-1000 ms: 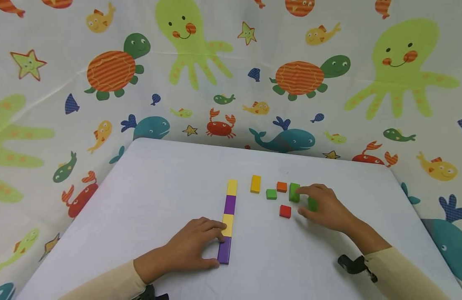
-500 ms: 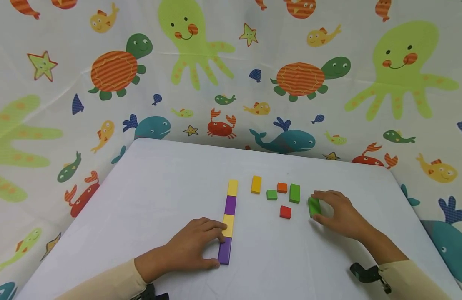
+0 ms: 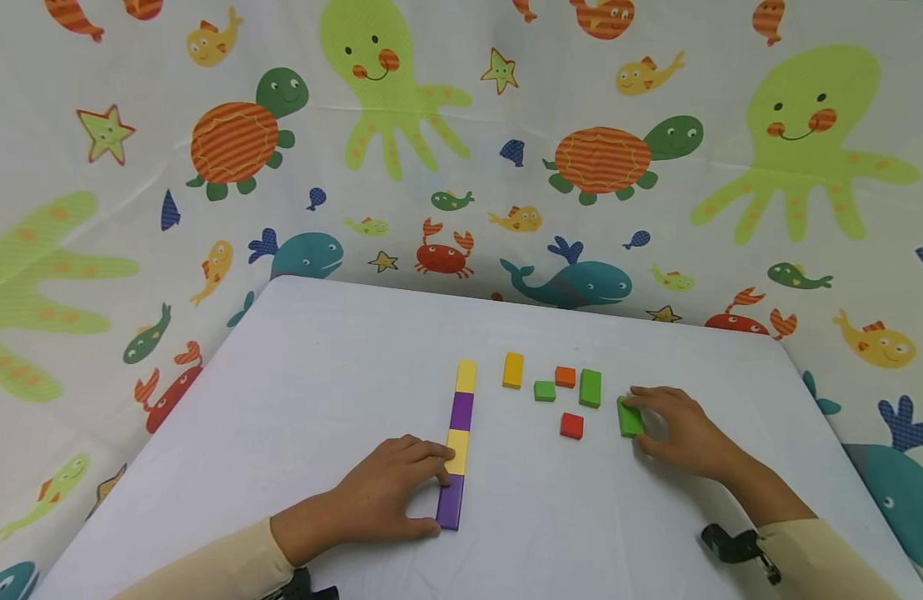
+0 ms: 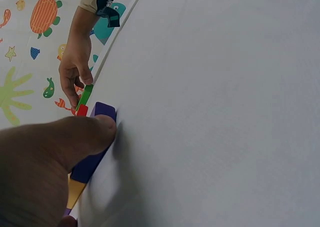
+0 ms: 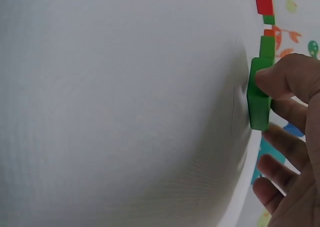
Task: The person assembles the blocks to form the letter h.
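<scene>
The right hand (image 3: 682, 433) is no longer hovering as it was a second ago; it is now pinching the outermost green block (image 3: 629, 420) between thumb and fingers, toward the right edge of the tabletop (image 3: 341, 358). That block is apparently becoming the one being handled. The left hand (image 3: 382, 492) is staying put, its fingers touching without clenching, probably steadying the row of yellow and purple blocks (image 3: 462, 412) running toward the far edge. Those fingers are covering part of the row; whether the green block is lifting is remaining unclear.
</scene>
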Motion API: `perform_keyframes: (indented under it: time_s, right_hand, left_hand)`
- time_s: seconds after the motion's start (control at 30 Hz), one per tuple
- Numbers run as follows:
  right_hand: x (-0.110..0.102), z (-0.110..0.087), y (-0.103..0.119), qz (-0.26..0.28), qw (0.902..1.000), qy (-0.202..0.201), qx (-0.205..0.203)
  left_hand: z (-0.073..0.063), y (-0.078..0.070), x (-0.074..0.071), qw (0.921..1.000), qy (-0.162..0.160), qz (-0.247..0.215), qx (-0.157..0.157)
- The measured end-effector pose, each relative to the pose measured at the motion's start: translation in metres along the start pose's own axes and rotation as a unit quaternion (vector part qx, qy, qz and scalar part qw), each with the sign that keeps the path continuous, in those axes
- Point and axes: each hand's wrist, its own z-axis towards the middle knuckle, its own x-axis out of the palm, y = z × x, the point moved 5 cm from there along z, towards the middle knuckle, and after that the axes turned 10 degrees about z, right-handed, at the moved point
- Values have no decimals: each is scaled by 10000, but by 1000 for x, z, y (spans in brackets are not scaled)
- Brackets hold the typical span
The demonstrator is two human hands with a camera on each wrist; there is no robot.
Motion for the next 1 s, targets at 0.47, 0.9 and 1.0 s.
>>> perform_keyframes:
  time_s: [0.47,0.9,1.0]
  right_hand:
    - [-3,-3,6,185,9997,-172,-38]
    - [9,-18,39,178,9992,-127,-336]
    - [13,-21,46,177,9993,-55,-328]
  left_hand:
    - [1,0,0,10000,82,-29,-23]
    - [1,1,0,9999,95,-49,-41]
    - [3,0,0,9999,138,-66,-68]
